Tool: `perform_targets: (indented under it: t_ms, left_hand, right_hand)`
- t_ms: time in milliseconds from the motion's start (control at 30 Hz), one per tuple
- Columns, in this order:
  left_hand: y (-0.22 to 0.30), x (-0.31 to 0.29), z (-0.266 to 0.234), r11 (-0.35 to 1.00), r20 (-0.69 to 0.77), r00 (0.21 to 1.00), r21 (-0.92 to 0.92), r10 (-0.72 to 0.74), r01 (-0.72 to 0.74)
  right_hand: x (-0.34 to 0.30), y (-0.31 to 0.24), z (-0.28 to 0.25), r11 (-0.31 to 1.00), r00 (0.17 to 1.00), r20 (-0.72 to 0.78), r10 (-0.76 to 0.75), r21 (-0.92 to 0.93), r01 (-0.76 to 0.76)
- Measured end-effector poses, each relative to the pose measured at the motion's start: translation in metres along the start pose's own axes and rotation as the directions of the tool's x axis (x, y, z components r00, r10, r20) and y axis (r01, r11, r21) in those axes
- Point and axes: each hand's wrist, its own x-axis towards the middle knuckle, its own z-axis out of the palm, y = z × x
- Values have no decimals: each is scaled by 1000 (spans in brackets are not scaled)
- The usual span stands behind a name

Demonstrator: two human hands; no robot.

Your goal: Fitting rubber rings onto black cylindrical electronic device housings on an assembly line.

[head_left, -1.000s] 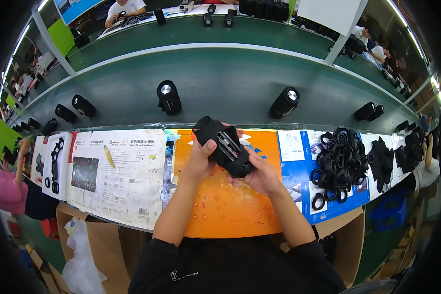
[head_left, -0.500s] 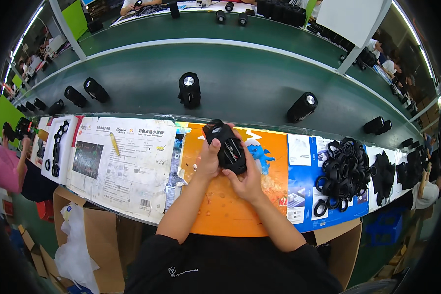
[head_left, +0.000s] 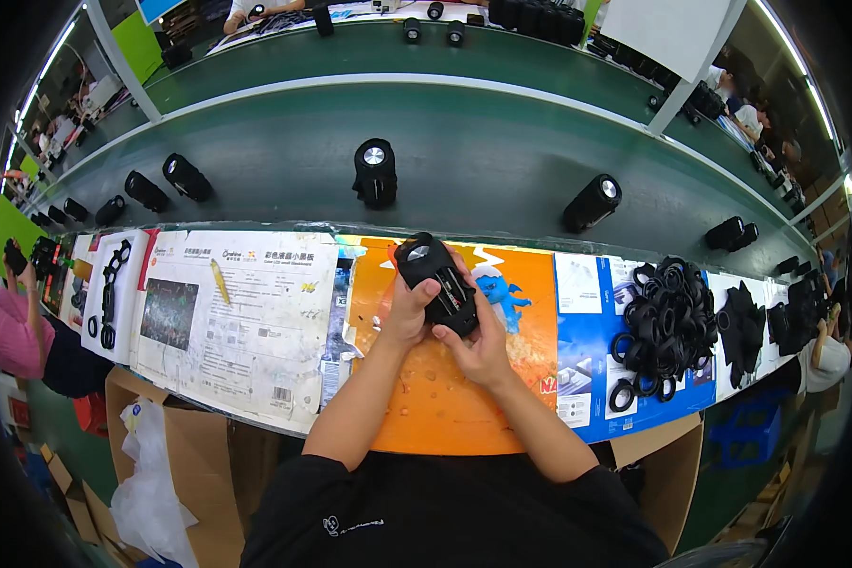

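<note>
A black cylindrical portable speaker [head_left: 434, 284] is held above the orange board, tilted, with a round end at the top and a long recessed panel in its side facing up. My left hand [head_left: 409, 317] is closed around its left side, thumb lying on the casing. My right hand [head_left: 483, 346] grips the lower right side, with the thumb at the lower end and fingers partly hidden behind. Both hands steady the same speaker, and its underside is out of sight.
A heap of black rings [head_left: 667, 317] lies to the right beside flat black pieces [head_left: 743, 327]. At left are a yellow pen [head_left: 221, 281] and a white foam tray [head_left: 114, 293]. Speakers [head_left: 376, 175] stand on the green conveyor [head_left: 483, 161] ahead. A co-worker in pink [head_left: 14, 327] sits left.
The held speaker has tipped slightly, showing more of its round end. Two speakers on the near conveyor have shifted a little right. The co-worker at left has raised a black object.
</note>
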Motion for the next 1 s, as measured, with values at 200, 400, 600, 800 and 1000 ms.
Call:
perform_targets:
  t_ms: [200,400,600,800,1000]
  left_hand:
    - [-15,4,6,994,-20,1000,-105,-1,-1]
    - [-9,4,-17,992,-70,997,-123,-34,26]
    - [-20,12,-19,987,-96,983,-46,-159,155]
    - [-18,9,-28,984,-172,969,8,-176,180]
    - [-14,7,-25,986,-159,976,46,-152,161]
  right_hand:
    - [-4,5,-1,999,996,-83,32,19,-31]
    - [11,-11,-1,991,1000,11,-6,-131,8]
    - [-12,-36,-96,789,982,-90,-169,-609,80]
    - [-73,-87,-200,172,824,-519,227,-811,-559]
    - [-70,-93,-236,72,828,-524,-197,-850,-521]
